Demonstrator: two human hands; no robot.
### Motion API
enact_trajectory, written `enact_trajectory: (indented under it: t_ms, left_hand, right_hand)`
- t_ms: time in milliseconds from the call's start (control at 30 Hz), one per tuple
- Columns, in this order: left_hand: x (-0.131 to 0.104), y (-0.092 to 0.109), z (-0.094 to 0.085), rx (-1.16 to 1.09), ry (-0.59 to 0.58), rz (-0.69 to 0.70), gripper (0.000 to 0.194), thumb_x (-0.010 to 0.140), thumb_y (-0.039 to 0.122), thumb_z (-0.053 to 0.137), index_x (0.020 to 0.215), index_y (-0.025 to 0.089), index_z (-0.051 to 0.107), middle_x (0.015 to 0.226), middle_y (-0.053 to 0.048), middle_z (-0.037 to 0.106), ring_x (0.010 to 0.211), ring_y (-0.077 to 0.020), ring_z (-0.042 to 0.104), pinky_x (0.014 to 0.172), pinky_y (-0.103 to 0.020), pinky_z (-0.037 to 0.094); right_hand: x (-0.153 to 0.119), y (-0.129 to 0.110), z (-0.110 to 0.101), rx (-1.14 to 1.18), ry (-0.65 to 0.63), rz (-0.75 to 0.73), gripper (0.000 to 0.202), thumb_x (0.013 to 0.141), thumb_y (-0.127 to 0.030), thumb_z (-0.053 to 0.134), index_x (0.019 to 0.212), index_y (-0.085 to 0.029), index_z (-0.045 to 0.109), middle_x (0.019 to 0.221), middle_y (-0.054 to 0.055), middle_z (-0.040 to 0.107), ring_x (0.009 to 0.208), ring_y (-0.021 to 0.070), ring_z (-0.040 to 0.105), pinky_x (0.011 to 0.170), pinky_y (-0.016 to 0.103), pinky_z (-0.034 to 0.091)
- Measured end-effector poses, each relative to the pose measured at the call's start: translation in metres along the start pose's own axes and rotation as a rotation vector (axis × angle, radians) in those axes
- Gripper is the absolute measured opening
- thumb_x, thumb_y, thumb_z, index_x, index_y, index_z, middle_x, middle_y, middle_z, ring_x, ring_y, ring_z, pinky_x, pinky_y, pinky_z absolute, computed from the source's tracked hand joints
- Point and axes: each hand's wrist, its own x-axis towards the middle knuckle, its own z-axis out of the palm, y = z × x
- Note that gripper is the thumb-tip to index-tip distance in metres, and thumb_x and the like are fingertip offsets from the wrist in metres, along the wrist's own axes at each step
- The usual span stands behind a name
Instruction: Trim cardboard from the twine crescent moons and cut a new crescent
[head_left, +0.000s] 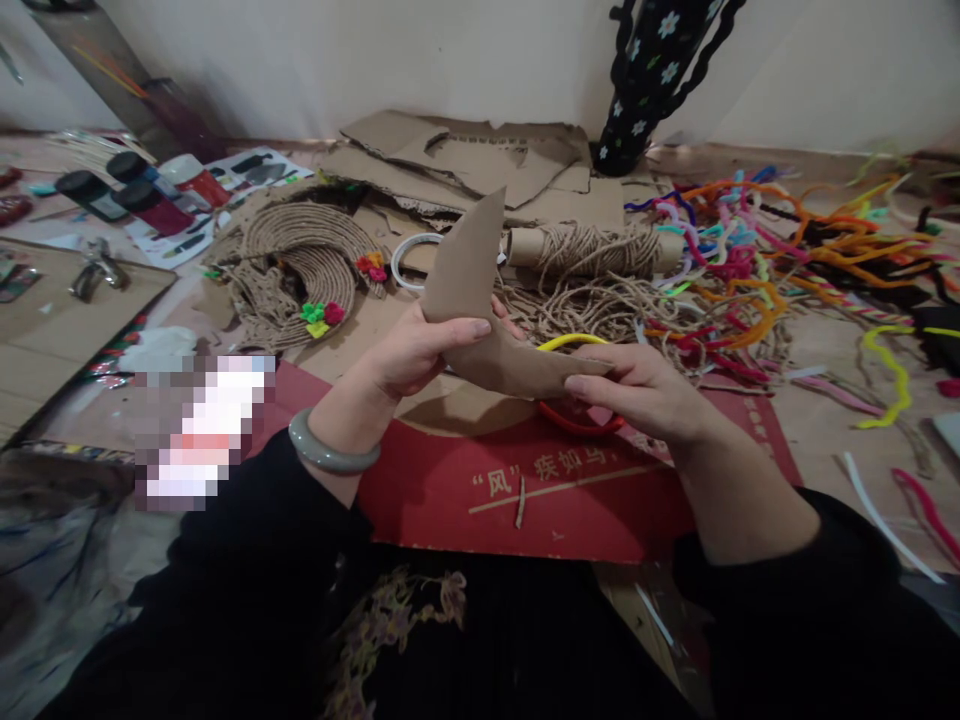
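Observation:
A brown cardboard crescent (472,270) is held up above the red printed board (600,510). My left hand (420,350) grips its middle, thumb on the front face and fingers behind. My right hand (637,385) pinches the pointed right end between thumb and fingers. The other tip points up and away. Partly hidden behind the crescent and my right hand are a yellow ring (574,340) and a red ring (577,418). A short piece of twine (520,502) lies on the red board.
A twine-covered crescent (300,260) with coloured flowers lies left, near paint jars (150,205). Behind are a tape roll (409,262), cardboard pieces (480,165) and a twine roll (600,248). Colourful pipe cleaners (757,300) spread right; a black floral container (652,80) stands by the wall.

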Motion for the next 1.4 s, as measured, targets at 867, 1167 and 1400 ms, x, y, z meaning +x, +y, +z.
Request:
enact_trajectory:
  t_ms: [867, 1167, 1400]
  left_hand:
    - [0.007, -0.017, 0.014, 0.192, 0.020, -0.045, 0.044, 0.061, 0.041, 0.089, 0.087, 0.016, 0.065, 0.082, -0.004, 0.073, 0.078, -0.0191, 0.067, 0.073, -0.030, 0.054]
    - [0.004, -0.015, 0.011, 0.203, -0.009, -0.142, 0.048, 0.061, 0.035, 0.088, 0.098, 0.014, 0.065, 0.088, -0.005, 0.073, 0.079, -0.0178, 0.067, 0.072, -0.029, 0.053]
    - [0.005, -0.014, 0.013, 0.140, -0.001, -0.153, 0.044, 0.062, 0.044, 0.087, 0.085, 0.017, 0.062, 0.077, 0.000, 0.063, 0.066, -0.0130, 0.059, 0.057, -0.026, 0.048]
  right_hand:
    - [-0.007, 0.020, 0.030, -0.719, 0.322, -0.223, 0.022, 0.090, -0.026, 0.052, 0.085, -0.018, 0.071, 0.086, 0.011, 0.076, 0.079, 0.0250, 0.069, 0.071, 0.035, 0.048]
    - [0.000, 0.016, 0.023, -0.513, 0.150, -0.126, 0.019, 0.089, -0.032, 0.055, 0.088, -0.019, 0.069, 0.079, 0.006, 0.073, 0.072, 0.0190, 0.065, 0.068, 0.030, 0.045]
    - [0.003, 0.014, 0.020, -0.351, 0.309, -0.068, 0.017, 0.084, -0.033, 0.057, 0.071, -0.022, 0.057, 0.064, 0.000, 0.059, 0.062, 0.0139, 0.051, 0.059, 0.027, 0.038]
